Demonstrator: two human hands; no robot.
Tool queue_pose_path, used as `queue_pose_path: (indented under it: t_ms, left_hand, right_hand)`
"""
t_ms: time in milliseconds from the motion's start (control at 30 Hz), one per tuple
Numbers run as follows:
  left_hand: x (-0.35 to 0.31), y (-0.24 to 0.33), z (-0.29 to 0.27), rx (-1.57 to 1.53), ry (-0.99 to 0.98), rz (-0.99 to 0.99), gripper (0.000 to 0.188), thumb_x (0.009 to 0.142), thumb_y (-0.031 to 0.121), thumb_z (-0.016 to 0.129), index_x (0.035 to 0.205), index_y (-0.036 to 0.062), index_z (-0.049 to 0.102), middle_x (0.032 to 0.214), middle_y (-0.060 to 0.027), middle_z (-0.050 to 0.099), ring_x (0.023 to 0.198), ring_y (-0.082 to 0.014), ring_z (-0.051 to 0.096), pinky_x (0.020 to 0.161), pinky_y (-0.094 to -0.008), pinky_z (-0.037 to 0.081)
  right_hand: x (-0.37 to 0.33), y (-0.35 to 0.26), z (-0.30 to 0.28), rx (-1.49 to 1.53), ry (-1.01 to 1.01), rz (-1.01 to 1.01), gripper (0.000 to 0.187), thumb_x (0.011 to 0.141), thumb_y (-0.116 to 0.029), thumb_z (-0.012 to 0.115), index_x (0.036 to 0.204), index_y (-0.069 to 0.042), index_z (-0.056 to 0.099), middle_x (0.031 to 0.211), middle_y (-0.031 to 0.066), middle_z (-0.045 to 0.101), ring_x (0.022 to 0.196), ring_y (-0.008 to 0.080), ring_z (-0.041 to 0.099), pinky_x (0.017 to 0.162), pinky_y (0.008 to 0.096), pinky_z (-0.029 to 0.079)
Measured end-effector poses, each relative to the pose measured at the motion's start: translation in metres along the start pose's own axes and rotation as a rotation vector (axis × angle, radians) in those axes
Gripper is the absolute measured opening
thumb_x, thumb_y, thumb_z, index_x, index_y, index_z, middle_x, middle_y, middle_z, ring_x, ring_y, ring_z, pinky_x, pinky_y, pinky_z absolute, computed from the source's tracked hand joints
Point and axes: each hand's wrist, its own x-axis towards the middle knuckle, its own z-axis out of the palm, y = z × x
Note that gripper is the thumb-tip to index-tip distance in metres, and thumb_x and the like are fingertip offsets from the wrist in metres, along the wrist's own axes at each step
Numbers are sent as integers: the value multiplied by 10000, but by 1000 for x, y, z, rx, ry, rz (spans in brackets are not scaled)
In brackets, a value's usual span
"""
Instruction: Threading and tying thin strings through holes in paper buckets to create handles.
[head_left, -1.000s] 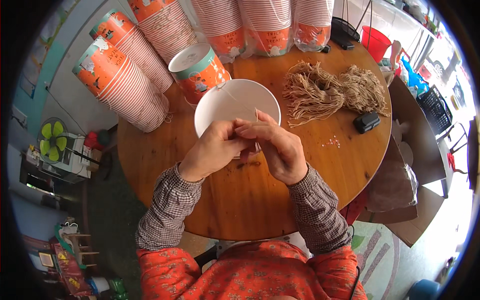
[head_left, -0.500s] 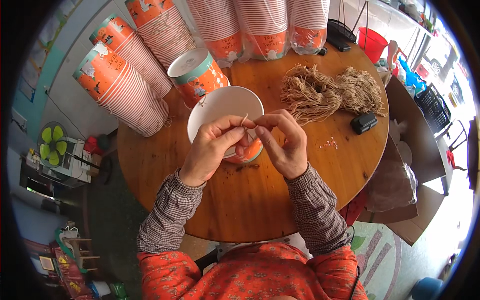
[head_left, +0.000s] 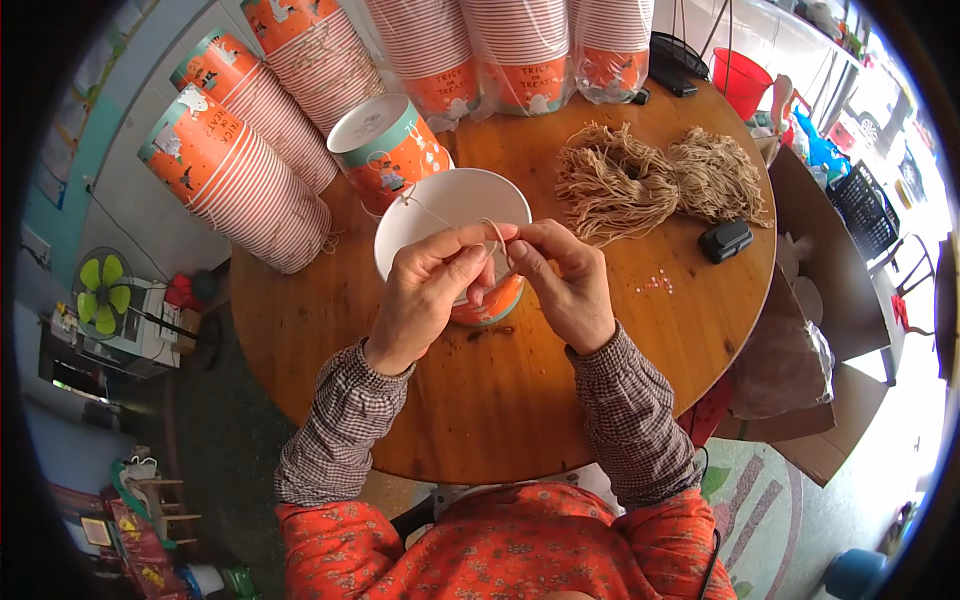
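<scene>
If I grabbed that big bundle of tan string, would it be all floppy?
Probably floppy: the tan string bundle has loose strands sprawling over the wooden table. It may feel light for its size, being thin strings. It seems unlikely to roll, since it lies spread out.

Daylight pours in from three o'clock, so strong that edge burns out to white! Round at eight o'clock, the floor (head_left: 225, 410) sinks into dimness. Mid-view, the bench (head_left: 480, 420) glows warm; the left hand (head_left: 425, 290) and right hand (head_left: 568, 290) read fairly clear. Plastic sleeves (head_left: 520, 50) glint at twelve, the wall (head_left: 130, 125) bows at ten, black swallows the corners.
</scene>
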Motion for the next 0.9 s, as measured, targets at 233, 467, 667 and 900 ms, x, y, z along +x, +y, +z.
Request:
queue_pose_path:
  t_ms: [233,467,667,900]
  left_hand:
    - [-2,4,4,85,-8,-28,277,975,76,489,1223,11,593,908,-34,623,717,-52,506,636,-192,438]
    - [3,3,3,103,72,-85,183,930,43,576,1101,-21,588,963,-52,665,809,-85,611,723,-210,498]
    - [1,3,-8,348,35,-120,128,912,84,626,978,-25,619,907,-45,671,837,-87,623,750,-226,507]
    - [-2,3,-12,324,170,-68,110,904,84,625,916,-24,629,824,-20,656,778,-74,613,712,-229,502]
  right_hand:
    - [-1,-2,1,346,-87,117,145,899,-72,643,1007,24,646,870,17,656,781,65,599,721,229,493]
    - [-1,-4,3,484,48,84,92,905,-46,628,963,11,584,868,24,657,814,74,621,725,224,505]
    - [0,-11,-4,458,138,109,83,918,-36,601,982,11,575,896,47,656,820,90,631,730,225,509]
    - [0,-12,-4,-156,128,-157,43,849,3,627,889,11,615,824,56,641,727,127,595,672,262,485]
